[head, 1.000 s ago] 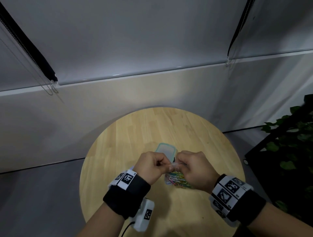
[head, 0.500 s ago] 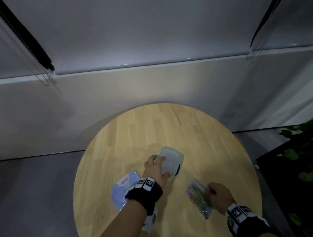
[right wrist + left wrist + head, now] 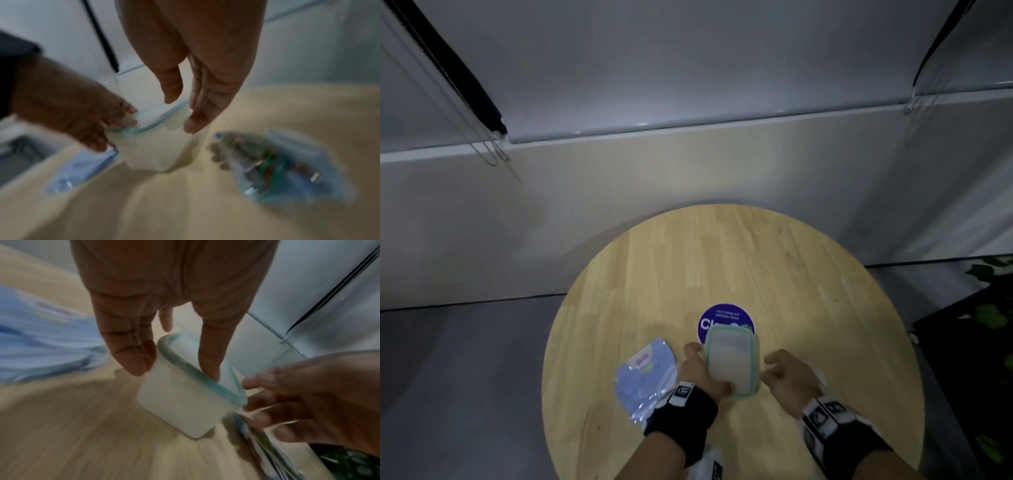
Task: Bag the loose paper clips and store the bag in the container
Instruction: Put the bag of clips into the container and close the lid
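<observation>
- Currently, far left on the tabletop (image 3: 808, 274), a pale blue packet (image 3: 645, 377) is seen lying flat; not involved.
- Just right of it, the left hand (image 3: 700, 371) is closed round the container (image 3: 729, 361): thumb on the lidded top, fingers (image 3: 131, 360) down the near wall. Forearm is angled in from lower left.
- Container is held lifted and tilted, teal-rimmed lid (image 3: 203, 374) still on; long axis runs away from the person. A purple round sticker (image 3: 726, 320) is exposed behind it.
- Right hand (image 3: 789, 377) is just right of the container, grip spread, nothing held; fingertips (image 3: 194, 125) are poised at the lid's side flap (image 3: 177, 120), contact not clear through blur.
- Bag of paper clips (image 3: 275, 164) lies on the tabletop right of and below the right hand, near it, apart from the container; hidden in the head view.
- Judged step: lid to be unlatched by the right hand, the nearer hand to both flap and bag.
</observation>
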The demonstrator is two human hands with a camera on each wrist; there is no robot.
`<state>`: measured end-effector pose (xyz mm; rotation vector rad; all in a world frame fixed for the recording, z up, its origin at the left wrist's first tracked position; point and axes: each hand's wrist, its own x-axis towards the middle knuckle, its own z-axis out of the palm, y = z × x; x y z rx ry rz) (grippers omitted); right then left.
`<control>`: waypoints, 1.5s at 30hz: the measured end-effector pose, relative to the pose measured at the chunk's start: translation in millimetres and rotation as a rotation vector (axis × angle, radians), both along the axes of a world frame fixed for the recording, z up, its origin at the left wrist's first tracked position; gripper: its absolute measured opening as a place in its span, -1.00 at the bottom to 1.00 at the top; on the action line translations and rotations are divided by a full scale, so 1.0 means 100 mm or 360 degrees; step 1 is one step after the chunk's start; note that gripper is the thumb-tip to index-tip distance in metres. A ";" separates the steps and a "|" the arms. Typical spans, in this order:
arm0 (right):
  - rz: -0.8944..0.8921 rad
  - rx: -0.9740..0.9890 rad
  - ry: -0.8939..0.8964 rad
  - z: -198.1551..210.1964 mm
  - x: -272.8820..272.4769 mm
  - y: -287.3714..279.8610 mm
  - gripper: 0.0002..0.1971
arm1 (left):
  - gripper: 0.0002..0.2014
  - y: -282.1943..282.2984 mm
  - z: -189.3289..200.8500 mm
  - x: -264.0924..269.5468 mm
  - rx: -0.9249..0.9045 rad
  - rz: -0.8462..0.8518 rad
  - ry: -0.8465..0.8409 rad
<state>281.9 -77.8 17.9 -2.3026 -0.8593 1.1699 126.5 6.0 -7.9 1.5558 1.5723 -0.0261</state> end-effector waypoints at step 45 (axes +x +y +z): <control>0.0287 -0.0349 0.0276 -0.18 -0.16 0.06 -0.67 | -0.64 -0.58 0.01 -0.77 -0.0380 0.0509 -0.0639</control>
